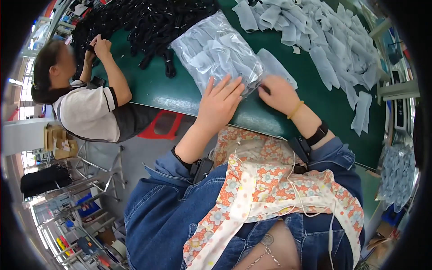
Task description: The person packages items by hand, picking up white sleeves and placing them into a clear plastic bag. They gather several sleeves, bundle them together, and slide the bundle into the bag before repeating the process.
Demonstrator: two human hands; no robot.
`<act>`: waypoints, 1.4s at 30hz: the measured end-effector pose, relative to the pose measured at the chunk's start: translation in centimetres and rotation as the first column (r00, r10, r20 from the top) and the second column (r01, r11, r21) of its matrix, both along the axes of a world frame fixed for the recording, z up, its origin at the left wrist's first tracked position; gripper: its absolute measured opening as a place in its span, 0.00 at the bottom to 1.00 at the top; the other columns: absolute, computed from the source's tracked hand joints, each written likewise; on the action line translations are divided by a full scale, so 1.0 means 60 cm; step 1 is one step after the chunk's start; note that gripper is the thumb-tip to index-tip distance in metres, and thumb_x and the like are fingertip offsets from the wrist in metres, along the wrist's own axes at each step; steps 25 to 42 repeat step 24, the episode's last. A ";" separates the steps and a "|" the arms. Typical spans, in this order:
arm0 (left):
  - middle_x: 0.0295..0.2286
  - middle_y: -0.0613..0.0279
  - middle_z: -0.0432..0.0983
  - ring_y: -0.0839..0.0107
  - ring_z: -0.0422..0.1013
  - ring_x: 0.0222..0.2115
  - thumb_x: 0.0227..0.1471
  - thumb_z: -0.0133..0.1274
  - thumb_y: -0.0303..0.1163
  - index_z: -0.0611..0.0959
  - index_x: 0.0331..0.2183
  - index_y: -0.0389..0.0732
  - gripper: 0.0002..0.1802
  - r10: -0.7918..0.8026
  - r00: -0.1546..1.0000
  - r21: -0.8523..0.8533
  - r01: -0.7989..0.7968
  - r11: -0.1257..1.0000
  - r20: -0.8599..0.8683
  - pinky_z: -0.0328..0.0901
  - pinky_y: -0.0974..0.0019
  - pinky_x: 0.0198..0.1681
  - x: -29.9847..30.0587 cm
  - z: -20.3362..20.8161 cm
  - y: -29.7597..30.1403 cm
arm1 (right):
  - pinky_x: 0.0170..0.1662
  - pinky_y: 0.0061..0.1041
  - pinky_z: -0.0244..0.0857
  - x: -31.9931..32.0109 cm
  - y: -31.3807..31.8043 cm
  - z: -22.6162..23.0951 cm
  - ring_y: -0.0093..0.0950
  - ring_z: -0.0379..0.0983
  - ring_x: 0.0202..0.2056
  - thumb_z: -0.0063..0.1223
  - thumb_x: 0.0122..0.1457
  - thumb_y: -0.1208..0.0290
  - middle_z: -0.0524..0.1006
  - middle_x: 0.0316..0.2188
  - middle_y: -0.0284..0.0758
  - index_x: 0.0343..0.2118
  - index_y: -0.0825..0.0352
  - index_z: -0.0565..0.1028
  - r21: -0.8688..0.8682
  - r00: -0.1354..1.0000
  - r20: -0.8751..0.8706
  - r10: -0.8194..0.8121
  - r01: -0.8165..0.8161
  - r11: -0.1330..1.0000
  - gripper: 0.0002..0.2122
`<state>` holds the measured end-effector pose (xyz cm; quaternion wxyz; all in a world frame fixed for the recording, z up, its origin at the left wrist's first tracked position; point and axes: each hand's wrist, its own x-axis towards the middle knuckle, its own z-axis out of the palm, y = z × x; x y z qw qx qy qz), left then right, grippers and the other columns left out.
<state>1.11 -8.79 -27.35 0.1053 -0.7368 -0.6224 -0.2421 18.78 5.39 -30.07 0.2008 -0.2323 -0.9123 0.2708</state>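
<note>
A large clear plastic bag (213, 49) filled with many small pale, frosted pouches lies on the green table in front of me. My left hand (220, 101) rests flat on its near edge, fingers stretched out. At the bag's near right corner, my right hand (280, 95) is closed, its curled fingers pinching the plastic edge. A small dark patch shows by those fingers; I cannot make out what it is. One loose frosted pouch (275, 67) lies just beyond my right hand, partly beside the bag.
A heap of frosted pouches (315, 36) covers the far right of the green table (175, 94). Bundled black cords (153, 22) pile up at the far left, where a co-worker (87, 103) handles something dark. A red stool (162, 126) stands under the table edge. Another filled bag (397, 173) is at right.
</note>
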 end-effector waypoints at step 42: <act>0.22 0.47 0.72 0.46 0.68 0.27 0.52 0.46 0.37 0.75 0.22 0.36 0.15 0.401 0.877 -0.332 -0.308 0.892 0.264 0.62 0.48 0.31 -0.113 0.174 -0.060 | 0.49 0.44 0.48 0.013 0.088 0.169 0.33 0.59 0.50 0.56 0.49 0.60 0.72 0.36 0.27 0.24 0.63 0.77 0.576 0.950 -0.123 -0.286 0.303 0.760 0.10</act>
